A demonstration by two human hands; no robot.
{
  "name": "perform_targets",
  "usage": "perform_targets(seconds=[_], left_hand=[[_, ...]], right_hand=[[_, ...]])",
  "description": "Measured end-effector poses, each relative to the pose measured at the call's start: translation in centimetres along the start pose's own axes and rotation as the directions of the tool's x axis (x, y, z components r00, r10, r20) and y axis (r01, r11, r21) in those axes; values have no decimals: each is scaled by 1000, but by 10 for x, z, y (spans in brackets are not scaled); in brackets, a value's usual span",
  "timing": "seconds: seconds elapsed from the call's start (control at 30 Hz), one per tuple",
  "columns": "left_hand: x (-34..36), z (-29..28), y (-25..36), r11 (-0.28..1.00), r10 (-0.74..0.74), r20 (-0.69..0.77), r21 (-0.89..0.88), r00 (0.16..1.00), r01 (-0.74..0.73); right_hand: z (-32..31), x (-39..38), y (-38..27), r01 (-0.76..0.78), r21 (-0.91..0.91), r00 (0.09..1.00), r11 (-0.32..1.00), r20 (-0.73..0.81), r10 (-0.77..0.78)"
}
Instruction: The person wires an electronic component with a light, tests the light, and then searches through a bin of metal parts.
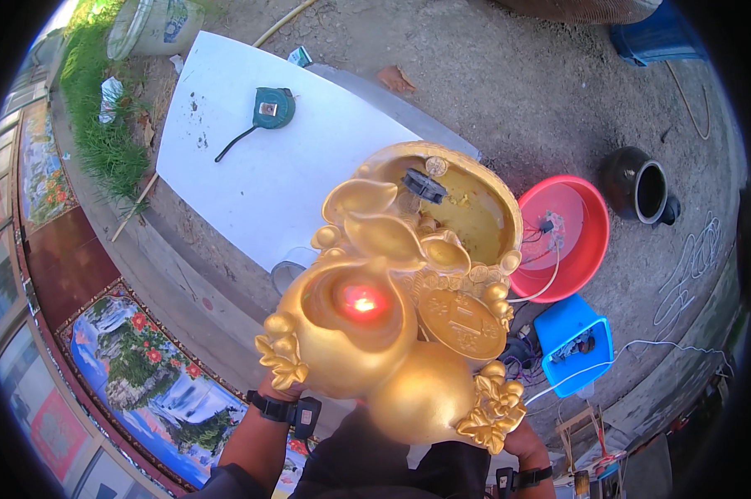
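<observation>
White board (251,158) lying at upper left, bare apart from green tape measure (271,106). Gold fountain ornament (400,308) filling centre, held aloft, red lamp glowing (not set down yet). Left hand (277,384), right hand (515,437) gripping ornament's underside; fingers hidden.

A tape measure (272,107) lies on a board (226,166) left of the ornament (400,299), with a basin (568,237) to its right.
</observation>
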State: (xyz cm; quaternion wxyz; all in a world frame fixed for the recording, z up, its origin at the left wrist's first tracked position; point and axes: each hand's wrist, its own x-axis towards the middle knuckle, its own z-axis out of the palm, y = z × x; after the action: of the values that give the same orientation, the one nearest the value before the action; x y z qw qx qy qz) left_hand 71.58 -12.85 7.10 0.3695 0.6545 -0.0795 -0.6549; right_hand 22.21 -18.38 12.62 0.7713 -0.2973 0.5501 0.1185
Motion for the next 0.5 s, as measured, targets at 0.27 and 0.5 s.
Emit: perform_targets(seconds=[0.27, 0.5], left_hand=[[0, 1, 0, 1000, -5, -5, -11, 1000, 5], [-2, -1, 1, 1000, -6, -10, -28, 1000, 6]], right_hand=[[0, 0, -5, -20, -22, 1000, 1000, -21, 20], [1, 2, -6, 9, 9, 1000, 1000, 12, -9]])
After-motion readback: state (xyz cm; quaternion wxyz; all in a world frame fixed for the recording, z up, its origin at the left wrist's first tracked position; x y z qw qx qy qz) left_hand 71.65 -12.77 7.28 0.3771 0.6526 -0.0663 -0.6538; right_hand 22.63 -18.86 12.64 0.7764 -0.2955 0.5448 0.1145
